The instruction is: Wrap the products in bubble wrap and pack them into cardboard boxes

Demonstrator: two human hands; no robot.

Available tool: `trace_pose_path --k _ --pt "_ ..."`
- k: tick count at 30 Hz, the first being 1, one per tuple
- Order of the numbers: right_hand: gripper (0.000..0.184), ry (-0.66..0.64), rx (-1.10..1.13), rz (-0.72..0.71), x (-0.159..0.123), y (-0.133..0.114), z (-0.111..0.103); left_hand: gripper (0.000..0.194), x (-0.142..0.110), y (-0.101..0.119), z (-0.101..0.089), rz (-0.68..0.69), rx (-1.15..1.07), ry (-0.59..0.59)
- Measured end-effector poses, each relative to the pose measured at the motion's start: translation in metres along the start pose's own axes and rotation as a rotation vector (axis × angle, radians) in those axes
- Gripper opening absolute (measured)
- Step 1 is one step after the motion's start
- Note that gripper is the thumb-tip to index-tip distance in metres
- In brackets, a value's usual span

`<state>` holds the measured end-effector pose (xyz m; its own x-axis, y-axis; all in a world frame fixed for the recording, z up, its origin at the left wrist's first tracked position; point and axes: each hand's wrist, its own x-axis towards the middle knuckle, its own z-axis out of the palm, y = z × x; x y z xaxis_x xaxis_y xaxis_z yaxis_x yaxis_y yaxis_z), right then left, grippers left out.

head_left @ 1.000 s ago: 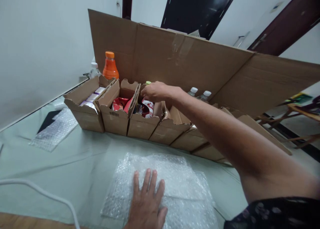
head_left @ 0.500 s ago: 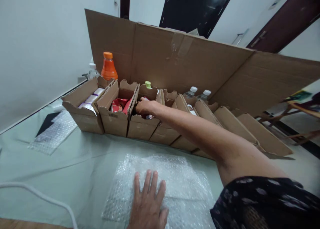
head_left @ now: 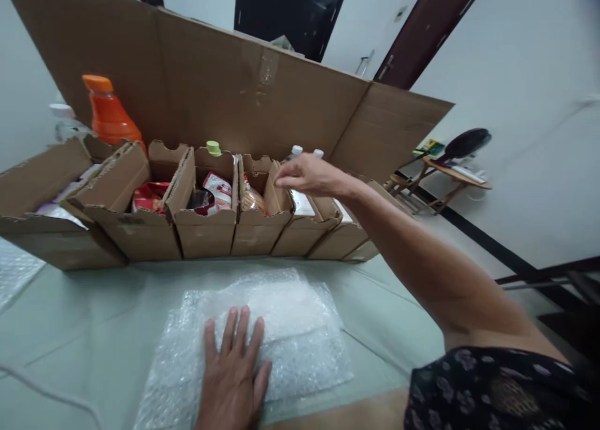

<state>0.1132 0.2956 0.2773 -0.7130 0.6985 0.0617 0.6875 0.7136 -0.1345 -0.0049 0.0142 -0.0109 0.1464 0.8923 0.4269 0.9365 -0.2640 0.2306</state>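
Observation:
My left hand [head_left: 233, 367] lies flat with fingers spread on layered bubble wrap [head_left: 300, 361], in the lower middle. My right hand [head_left: 312, 175] hovers above the row of open cardboard boxes, over the edge of the one with a white packet [head_left: 302, 203]. Its fingers droop loosely, and I see nothing in them. Left of it, a box [head_left: 261, 236] holds a clear bag of brown food [head_left: 253, 200]. Another box [head_left: 209, 236] contains a red-and-white packet [head_left: 218, 191] and a dark item [head_left: 201, 200]. Further left, a box holds a red packet [head_left: 149, 197].
Behind the boxes stand an orange bottle [head_left: 110, 114], clear bottles with white caps [head_left: 296, 149] and a light-green cap [head_left: 214, 147]. A tall cardboard panel [head_left: 210, 74] rises behind them. A white cable [head_left: 51, 392] crosses the pale green sheet at lower left. A wooden stool [head_left: 457, 175] stands right.
My right hand has come out of the box with the red-and-white packet and moved right. My left hand stays flat on the bubble wrap. The view has swung right.

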Motion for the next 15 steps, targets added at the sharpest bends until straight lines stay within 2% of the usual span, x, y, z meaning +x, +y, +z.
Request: trace_pose_path --k 2,4,5,7,10,12,15 --pt "0.021 -0.154 -0.051 -0.038 -0.012 0.006 0.006 0.051 -0.001 0.001 -0.002 -0.003 0.007 -0.009" --pt "0.024 -0.226 -0.090 -0.123 -0.009 0.001 0.011 0.051 -0.001 0.001 -0.003 0.006 0.026 -0.029" --pt "0.025 -0.265 -0.089 -0.160 -0.001 -0.004 0.013 0.051 -0.001 0.000 -0.003 0.018 0.038 -0.037" --pt "0.025 -0.427 -0.066 -0.188 0.019 -0.017 0.017 0.050 -0.001 -0.003 -0.003 0.056 0.059 -0.027" --pt "0.026 -0.684 -0.028 -0.093 0.047 -0.031 0.031 0.051 -0.002 -0.006 0.000 0.082 0.072 -0.007" --pt "0.027 -0.722 0.000 -0.040 0.056 -0.034 0.043 0.052 -0.002 -0.005 0.002 0.067 0.061 0.003" --pt "0.024 -0.722 0.118 -0.055 0.053 -0.028 0.054 0.050 -0.002 -0.003 0.002 0.029 0.009 0.013"
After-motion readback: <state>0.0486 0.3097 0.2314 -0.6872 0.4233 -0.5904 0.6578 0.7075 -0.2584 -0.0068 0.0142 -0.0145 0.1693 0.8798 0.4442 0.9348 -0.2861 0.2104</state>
